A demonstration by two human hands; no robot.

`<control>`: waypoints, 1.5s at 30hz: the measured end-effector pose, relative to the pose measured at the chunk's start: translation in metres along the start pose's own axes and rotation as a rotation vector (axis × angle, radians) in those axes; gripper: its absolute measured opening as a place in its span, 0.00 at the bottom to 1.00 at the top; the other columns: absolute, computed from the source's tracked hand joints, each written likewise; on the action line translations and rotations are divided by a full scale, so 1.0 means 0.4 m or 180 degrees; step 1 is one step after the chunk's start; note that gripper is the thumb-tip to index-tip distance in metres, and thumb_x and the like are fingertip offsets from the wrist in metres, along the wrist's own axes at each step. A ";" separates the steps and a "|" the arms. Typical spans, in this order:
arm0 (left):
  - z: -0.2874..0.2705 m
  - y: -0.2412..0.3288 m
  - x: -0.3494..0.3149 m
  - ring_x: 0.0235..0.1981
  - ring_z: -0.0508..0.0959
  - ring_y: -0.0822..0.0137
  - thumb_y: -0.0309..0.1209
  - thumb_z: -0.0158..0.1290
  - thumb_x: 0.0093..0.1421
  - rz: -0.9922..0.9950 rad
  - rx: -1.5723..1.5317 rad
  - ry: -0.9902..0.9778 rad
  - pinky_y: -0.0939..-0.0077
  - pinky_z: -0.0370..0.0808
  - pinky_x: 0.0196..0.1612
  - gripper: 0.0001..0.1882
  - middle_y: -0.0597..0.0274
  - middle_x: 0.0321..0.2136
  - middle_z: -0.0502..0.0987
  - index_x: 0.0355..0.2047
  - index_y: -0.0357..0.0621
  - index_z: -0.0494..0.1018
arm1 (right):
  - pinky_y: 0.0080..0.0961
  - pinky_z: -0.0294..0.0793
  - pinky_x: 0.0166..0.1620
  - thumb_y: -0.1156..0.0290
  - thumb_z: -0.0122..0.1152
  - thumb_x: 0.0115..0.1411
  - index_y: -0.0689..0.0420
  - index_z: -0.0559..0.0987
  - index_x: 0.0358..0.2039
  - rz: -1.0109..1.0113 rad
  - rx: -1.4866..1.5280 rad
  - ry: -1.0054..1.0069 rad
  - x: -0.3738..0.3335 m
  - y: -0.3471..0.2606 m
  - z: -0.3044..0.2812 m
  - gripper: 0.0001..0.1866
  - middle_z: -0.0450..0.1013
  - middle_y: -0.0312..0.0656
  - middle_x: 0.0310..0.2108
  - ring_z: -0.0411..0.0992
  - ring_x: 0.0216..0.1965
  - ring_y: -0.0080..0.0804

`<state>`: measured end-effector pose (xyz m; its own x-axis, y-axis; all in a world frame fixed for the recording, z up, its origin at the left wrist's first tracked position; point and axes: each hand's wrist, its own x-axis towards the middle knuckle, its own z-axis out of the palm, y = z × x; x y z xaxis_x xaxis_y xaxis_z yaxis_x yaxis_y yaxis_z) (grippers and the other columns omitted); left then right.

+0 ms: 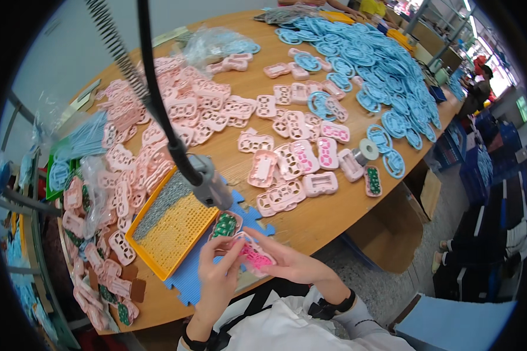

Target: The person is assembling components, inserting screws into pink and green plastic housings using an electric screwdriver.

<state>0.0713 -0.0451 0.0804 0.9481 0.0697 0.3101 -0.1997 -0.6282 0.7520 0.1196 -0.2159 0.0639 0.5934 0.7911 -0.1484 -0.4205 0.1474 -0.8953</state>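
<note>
Our left hand (215,270) and right hand (298,266), fingers closed in, pinch the pink casing (256,256); steady, we'd best press its rim evenly!

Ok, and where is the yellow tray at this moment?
In the head view, the yellow tray sits left of centre on the table, between the heap of pink parts and the left hand, with the blue mat along its right side.

The head view looks down at the table (319,216).
</note>
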 end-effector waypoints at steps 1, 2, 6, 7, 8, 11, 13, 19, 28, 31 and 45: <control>0.003 0.004 0.000 0.32 0.73 0.61 0.19 0.59 0.46 -0.0096 0.0201 0.0161 0.72 0.72 0.34 0.17 0.57 0.32 0.73 0.40 0.42 0.76 | 0.22 0.57 0.58 0.82 0.49 0.58 0.56 0.39 0.65 -0.0060 0.0221 -0.0001 0.008 0.003 0.004 0.40 0.45 0.42 0.64 0.51 0.61 0.25; 0.010 0.001 -0.002 0.32 0.73 0.61 0.19 0.59 0.46 -0.0070 0.0178 0.0147 0.72 0.72 0.34 0.17 0.57 0.32 0.73 0.40 0.42 0.76 | 0.21 0.56 0.58 0.82 0.48 0.58 0.56 0.39 0.66 -0.0122 0.0443 -0.0008 0.014 0.003 0.005 0.40 0.43 0.41 0.65 0.50 0.61 0.26; 0.009 -0.013 -0.032 0.40 0.74 0.57 0.24 0.61 0.46 0.0151 0.0224 -0.0082 0.69 0.72 0.40 0.21 0.53 0.41 0.73 0.43 0.41 0.75 | 0.24 0.54 0.60 0.76 0.45 0.62 0.54 0.37 0.66 -0.0099 0.0957 -0.0039 0.034 -0.003 0.026 0.38 0.42 0.40 0.66 0.49 0.62 0.28; 0.003 0.008 -0.023 0.44 0.73 0.55 0.26 0.62 0.45 0.0303 0.0376 -0.0271 0.68 0.71 0.43 0.22 0.53 0.44 0.72 0.44 0.41 0.74 | 0.28 0.53 0.61 0.68 0.43 0.64 0.52 0.36 0.66 -0.0023 0.1411 0.0085 0.040 -0.005 0.025 0.36 0.42 0.42 0.65 0.49 0.63 0.31; 0.000 0.022 -0.018 0.47 0.72 0.53 0.29 0.62 0.45 0.0450 0.0530 -0.0461 0.66 0.71 0.45 0.24 0.52 0.46 0.72 0.45 0.41 0.73 | 0.32 0.52 0.62 0.60 0.41 0.66 0.50 0.35 0.66 0.0061 0.1866 0.0209 0.044 -0.005 0.026 0.36 0.42 0.43 0.65 0.49 0.63 0.34; 0.002 -0.002 -0.027 0.51 0.70 0.52 0.32 0.64 0.43 0.0587 0.0680 -0.0480 0.63 0.70 0.47 0.28 0.49 0.49 0.70 0.47 0.38 0.71 | 0.37 0.50 0.63 0.47 0.34 0.65 0.50 0.33 0.65 -0.0022 0.2158 0.0062 0.045 -0.017 0.039 0.38 0.42 0.44 0.65 0.47 0.65 0.37; 0.003 -0.028 -0.035 0.51 0.70 0.52 0.33 0.64 0.43 0.0686 0.0804 -0.0400 0.63 0.70 0.46 0.30 0.49 0.49 0.70 0.47 0.37 0.70 | 0.38 0.49 0.63 0.45 0.32 0.64 0.49 0.32 0.65 0.0052 0.1947 -0.0034 0.053 -0.005 0.039 0.39 0.41 0.44 0.66 0.45 0.65 0.37; -0.028 -0.068 -0.058 0.42 0.77 0.55 0.19 0.51 0.54 0.0292 0.0276 0.0069 0.72 0.74 0.41 0.18 0.42 0.43 0.73 0.47 0.31 0.69 | 0.32 0.55 0.60 0.57 0.40 0.65 0.53 0.44 0.64 -0.0059 0.1274 -0.0084 0.055 0.018 0.017 0.32 0.48 0.44 0.63 0.52 0.62 0.33; -0.023 -0.089 -0.140 0.31 0.70 0.79 0.28 0.37 0.66 -0.1927 -0.2426 0.0734 0.87 0.67 0.33 0.14 0.65 0.30 0.72 0.44 0.30 0.69 | 0.19 0.68 0.46 0.78 0.50 0.60 0.63 0.66 0.51 -0.0209 -0.0059 0.1025 0.093 0.041 0.035 0.17 0.70 0.42 0.41 0.68 0.42 0.21; -0.012 -0.102 -0.134 0.33 0.71 0.78 0.28 0.39 0.66 -0.1779 -0.2155 0.0662 0.87 0.67 0.36 0.13 0.63 0.33 0.72 0.44 0.31 0.68 | 0.18 0.69 0.44 0.78 0.52 0.60 0.62 0.67 0.50 -0.0090 0.0054 0.1100 0.096 0.037 0.026 0.17 0.71 0.41 0.37 0.70 0.38 0.20; 0.008 -0.095 -0.113 0.37 0.72 0.76 0.21 0.51 0.57 -0.2098 -0.2292 0.0728 0.83 0.68 0.40 0.17 0.59 0.37 0.75 0.48 0.38 0.65 | 0.17 0.72 0.41 0.79 0.57 0.57 0.65 0.72 0.47 -0.0187 -0.0678 0.1347 0.108 0.033 -0.030 0.16 0.74 0.40 0.33 0.72 0.35 0.21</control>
<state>0.0367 -0.0268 0.0359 0.8683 0.4297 -0.2480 0.1747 0.2030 0.9635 0.1479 -0.1868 0.0407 0.8579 0.4673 -0.2134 -0.2540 0.0247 -0.9669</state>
